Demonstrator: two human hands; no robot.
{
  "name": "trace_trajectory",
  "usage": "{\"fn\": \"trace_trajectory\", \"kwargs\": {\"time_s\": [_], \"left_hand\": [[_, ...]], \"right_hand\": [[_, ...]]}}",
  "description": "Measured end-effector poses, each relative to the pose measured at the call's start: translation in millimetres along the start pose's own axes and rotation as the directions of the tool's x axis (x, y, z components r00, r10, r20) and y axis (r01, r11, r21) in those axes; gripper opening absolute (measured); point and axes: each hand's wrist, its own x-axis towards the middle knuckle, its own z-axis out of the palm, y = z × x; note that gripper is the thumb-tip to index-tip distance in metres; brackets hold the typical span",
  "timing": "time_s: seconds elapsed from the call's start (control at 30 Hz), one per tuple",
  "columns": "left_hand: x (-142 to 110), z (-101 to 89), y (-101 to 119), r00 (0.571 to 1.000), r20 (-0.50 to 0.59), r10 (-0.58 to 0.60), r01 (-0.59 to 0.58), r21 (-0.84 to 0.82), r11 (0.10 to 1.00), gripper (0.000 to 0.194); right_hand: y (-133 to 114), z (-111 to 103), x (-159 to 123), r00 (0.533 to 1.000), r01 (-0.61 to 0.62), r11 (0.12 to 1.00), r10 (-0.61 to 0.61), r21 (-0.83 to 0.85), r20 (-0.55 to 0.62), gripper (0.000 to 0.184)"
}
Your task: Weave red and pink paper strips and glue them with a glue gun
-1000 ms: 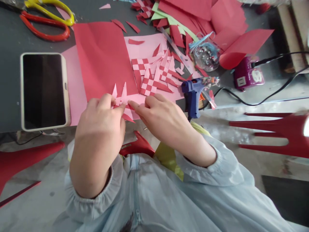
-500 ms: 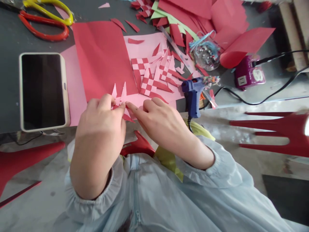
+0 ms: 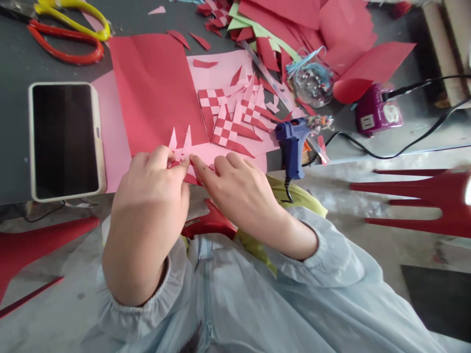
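My left hand [image 3: 152, 196] is closed in a pinch on a small woven paper piece [image 3: 187, 142] of pink and red strips, whose pointed pink tips stick up past my fingers. My right hand [image 3: 239, 191] reaches in from the other side, its index fingertip against the same piece beside my left thumb. Its other fingers are curled, and what they hold, if anything, is hidden. Beneath lies a red paper sheet [image 3: 158, 93] on pink paper [image 3: 114, 137]. Several finished-looking checkered woven pieces [image 3: 225, 130] are heaped to the right.
A phone [image 3: 64, 142] lies left, with scissors [image 3: 68, 32] behind it. Right are a blue glue gun [image 3: 293, 147], a clear container of small beads [image 3: 314, 86], a purple power adapter [image 3: 379, 110] and black cable. Red sheets [image 3: 346, 29] pile at the back. Red chairs [image 3: 423, 201] flank the table.
My hands keep nearly the same pose on the woven paper piece. My right wrist has shifted slightly left, and the whole view has moved a little.
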Motion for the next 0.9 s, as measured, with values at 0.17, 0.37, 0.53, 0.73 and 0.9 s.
{"fn": "trace_trajectory", "kwargs": {"time_s": [0.17, 0.37, 0.53, 0.73, 0.9], "left_hand": [[0.8, -0.4, -0.2, 1.000, -0.001, 0.007, -0.007, 0.025, 1.000, 0.037], [1.5, -0.2, 4.7, 1.000, -0.004, -0.005, 0.006, 0.071, 0.997, 0.035], [4.1, 3.4, -0.1, 0.999, -0.041, 0.019, -0.016, 0.057, 0.998, 0.034], [2.0, -0.7, -17.1, 0.974, -0.213, -0.079, 0.050, -0.139, 0.989, 0.043], [-5.5, -5.2, -26.9, 0.968, -0.234, -0.090, 0.065, -0.116, 0.991, 0.043]], "right_hand": [[-4.1, 5.8, -7.8, 0.995, 0.014, 1.000, -0.015, -0.008, -0.096, 0.053], [-6.7, 12.5, -17.7, 0.989, 0.029, 1.000, -0.029, 0.003, -0.147, 0.046], [-5.9, 14.8, -17.5, 0.989, 0.032, 0.999, -0.030, 0.012, -0.145, 0.048], [-5.1, 10.3, -16.5, 0.997, 0.021, 0.998, -0.016, 0.059, -0.071, 0.051], [-5.1, 20.2, -12.1, 0.985, 0.027, 0.996, -0.013, 0.079, -0.169, 0.047]]}}
